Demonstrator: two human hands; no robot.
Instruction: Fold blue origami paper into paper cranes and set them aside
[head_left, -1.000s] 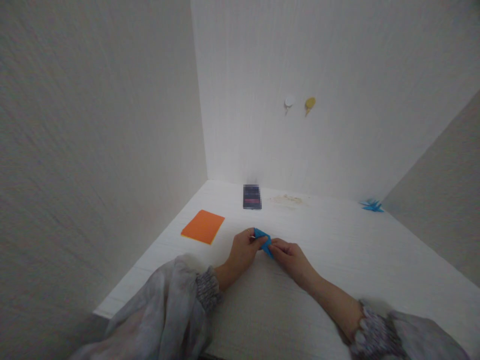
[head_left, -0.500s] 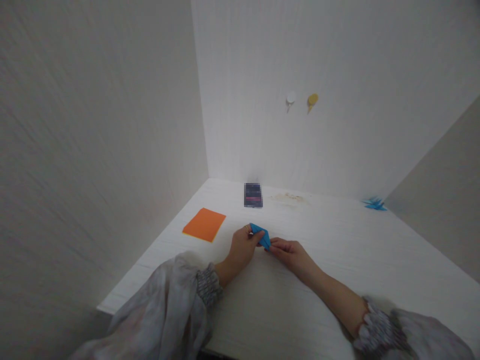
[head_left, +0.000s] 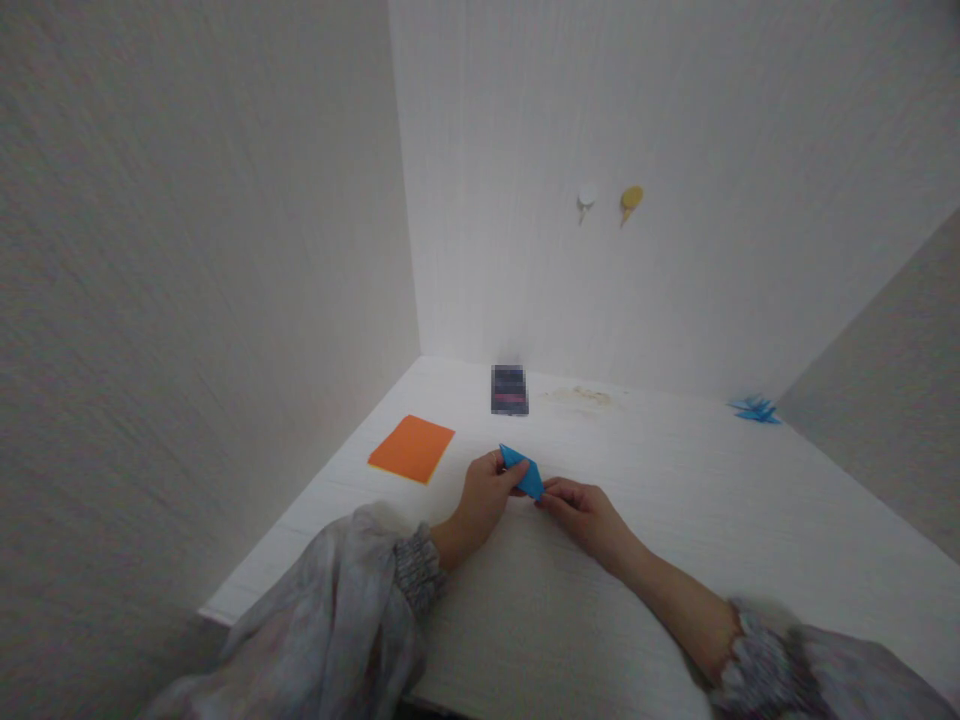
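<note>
A small piece of folded blue paper (head_left: 524,474) is held just above the white table, slanting down from left to right. My left hand (head_left: 487,490) grips its upper left part, thumb lying across the front and fingers behind. At the lower right tip, my right hand (head_left: 581,508) pinches the paper's corner between thumb and fingers. The finger ends behind the paper are hidden. To the left of my left hand lies a stack of square orange paper (head_left: 412,449) with a yellow edge showing.
A dark, blurred box-like object (head_left: 509,391) is by the back wall. Folded blue paper pieces (head_left: 755,409) lie in the far right corner. White (head_left: 586,200) and yellow (head_left: 631,200) hooks are on the back wall. Brownish stains (head_left: 589,396) mark the table (head_left: 675,470). Walls rise on both sides.
The blue paper has turned slightly, and its front face now looks smoother, with fewer fold lines showing. Both hands keep their hold. The whole view has shifted a little.
</note>
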